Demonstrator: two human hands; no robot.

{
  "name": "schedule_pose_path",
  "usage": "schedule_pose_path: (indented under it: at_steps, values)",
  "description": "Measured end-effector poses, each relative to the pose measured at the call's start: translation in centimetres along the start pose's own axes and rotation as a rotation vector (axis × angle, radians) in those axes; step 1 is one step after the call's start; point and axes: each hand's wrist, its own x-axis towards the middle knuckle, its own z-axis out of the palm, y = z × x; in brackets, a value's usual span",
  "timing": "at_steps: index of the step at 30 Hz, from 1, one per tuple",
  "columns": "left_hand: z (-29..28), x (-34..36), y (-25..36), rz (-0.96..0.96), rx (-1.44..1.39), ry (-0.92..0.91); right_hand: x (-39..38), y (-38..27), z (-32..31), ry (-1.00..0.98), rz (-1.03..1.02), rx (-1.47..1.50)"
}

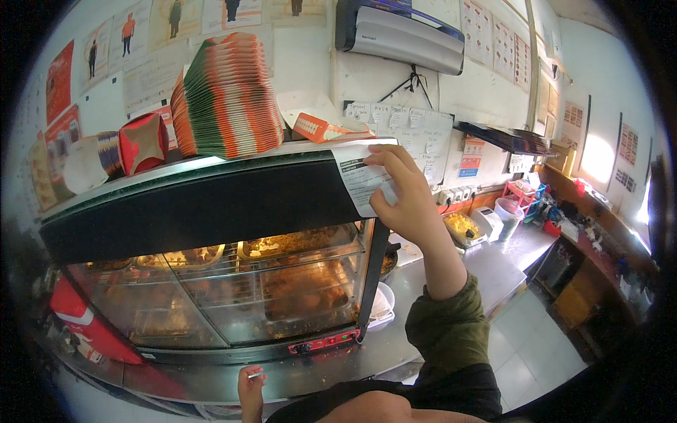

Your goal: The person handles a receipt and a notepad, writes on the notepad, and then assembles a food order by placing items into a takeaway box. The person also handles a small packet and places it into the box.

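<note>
Head view: food warmer (204, 201) is standing at left, carton stack (229, 106) is resting on top. Left hand (251, 390) is hanging low by the counter (310, 381), fingers curling; can't tell if they're pinching the small whitish bit (255, 374). Paper sheet (357, 182) is covering the warmer's upper right corner; probably light, limp, easily torn, best held by an edge. Right hand (405, 187) is spreading thumb and fingers at its right side.

we see amber light inside the black-framed glass cabinet (197, 201), white glare on the pale right-hand wall (603, 116), bent, blackened edges.
</note>
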Motion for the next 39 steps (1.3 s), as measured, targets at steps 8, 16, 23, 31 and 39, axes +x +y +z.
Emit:
schedule_pose_path:
  at_steps: [8, 16, 23, 31, 39]
  values:
    - [-0.5, 0.3, -0.7, 0.02, -0.003, -0.009, 0.1, -1.4, -0.5, -0.195, 0.059, 0.019]
    - [-1.0, 0.9, -3.1, -0.005, 0.066, -0.099, 0.8, -0.8, 0.4, -0.112, -0.02, -0.19]
    - [-2.7, 2.8, -7.4, -0.046, 0.029, -0.151, 0.4, -0.2, 2.3, 0.097, -0.15, -0.482]
    - [-1.7, 2.5, -8.5, -0.012, 0.04, -0.118, 0.2, 0.6, 2.6, 0.126, -0.174, -0.369]
    - [-1.1, 1.9, -8.6, -0.029, -0.001, -0.085, 0.2, -0.4, 2.4, 0.072, -0.199, -0.407]
